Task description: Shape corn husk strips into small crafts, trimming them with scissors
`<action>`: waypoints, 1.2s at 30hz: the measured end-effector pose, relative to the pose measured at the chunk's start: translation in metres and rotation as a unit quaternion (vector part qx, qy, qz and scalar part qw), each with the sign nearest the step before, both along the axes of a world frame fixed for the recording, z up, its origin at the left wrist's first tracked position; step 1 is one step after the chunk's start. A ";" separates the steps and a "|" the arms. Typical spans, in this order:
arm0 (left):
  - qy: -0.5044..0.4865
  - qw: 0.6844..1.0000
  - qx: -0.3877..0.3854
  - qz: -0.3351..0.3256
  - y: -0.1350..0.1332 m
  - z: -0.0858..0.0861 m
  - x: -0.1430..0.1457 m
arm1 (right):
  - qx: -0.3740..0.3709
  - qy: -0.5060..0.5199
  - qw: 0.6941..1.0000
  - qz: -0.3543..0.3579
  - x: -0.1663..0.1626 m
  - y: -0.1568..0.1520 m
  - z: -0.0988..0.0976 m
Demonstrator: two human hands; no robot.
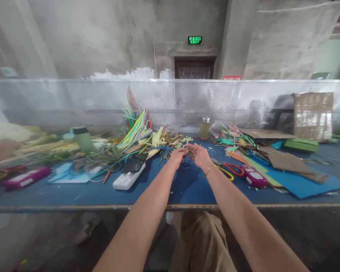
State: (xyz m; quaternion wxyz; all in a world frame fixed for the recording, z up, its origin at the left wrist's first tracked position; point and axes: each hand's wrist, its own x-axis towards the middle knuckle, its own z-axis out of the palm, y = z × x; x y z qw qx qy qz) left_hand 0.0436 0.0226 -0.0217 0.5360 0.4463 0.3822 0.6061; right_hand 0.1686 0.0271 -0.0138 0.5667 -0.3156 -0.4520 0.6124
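Observation:
My left hand [178, 155] is closed in a pinch, its fingertips together over the middle of the blue table [191, 189]. What sits in the pinch is too small to make out. Close against it is my right hand [200, 155], fingers stretched towards the left fingertips and partly apart, with a gold bracelet on the wrist. Just beyond the fingertips shows a pale yellow-green strip piece [187, 139]; whether it is held or lies behind, I cannot tell. Left of the hands lies a heap of pale dried leaf strips [158, 138] with dark blue strands.
A white power bank [127, 180] with a dark phone [134, 163] lies left. Right are red-handled scissors [234, 169], a magenta box [254, 176] and coloured sheets [306, 187]. A bottle [204, 128] stands by the perforated screen [155, 94]. Someone's blurred arm [1, 151] enters far left.

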 end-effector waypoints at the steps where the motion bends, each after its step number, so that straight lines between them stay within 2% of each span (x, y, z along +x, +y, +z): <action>1: 0.001 1.000 -0.001 0.008 0.000 0.000 0.000 | -0.006 0.005 1.000 -0.017 -0.002 0.002 -0.002; 4: 0.013 0.999 -0.007 0.028 0.001 -0.001 -0.003 | -0.004 -0.038 0.997 -0.072 -0.008 0.005 -0.009; 7: 0.034 0.999 -0.013 0.023 0.004 -0.004 -0.004 | 0.019 -0.113 0.990 -0.084 -0.011 0.006 -0.015; 9: 0.046 0.999 -0.016 0.011 0.005 -0.005 -0.005 | 0.029 -0.126 0.987 -0.098 -0.012 0.005 -0.016; 13: 0.084 0.996 -0.021 -0.011 0.003 -0.005 -0.005 | 0.034 -0.118 0.982 -0.141 -0.011 0.007 -0.016; 18: 0.124 0.992 -0.017 -0.006 -0.001 -0.003 -0.003 | 0.057 -0.090 0.977 -0.185 -0.008 0.016 -0.017; 23: 0.169 0.985 0.011 0.042 0.000 -0.005 -0.003 | 0.044 -0.049 0.966 -0.250 -0.002 0.023 -0.019; 26: 0.116 0.989 0.025 0.086 0.003 -0.005 -0.004 | 0.052 -0.076 0.964 -0.250 -0.002 0.022 -0.020; 29: 0.054 0.992 0.036 0.105 0.006 -0.003 -0.004 | 0.088 -0.119 0.966 -0.211 -0.006 0.017 -0.021; 33: 0.053 0.992 0.048 0.108 0.009 -0.004 -0.004 | 0.110 -0.161 0.972 -0.134 -0.011 0.011 -0.021; 36: 0.056 0.989 0.046 0.125 0.011 -0.007 -0.005 | 0.096 -0.148 0.975 -0.138 -0.011 0.012 -0.021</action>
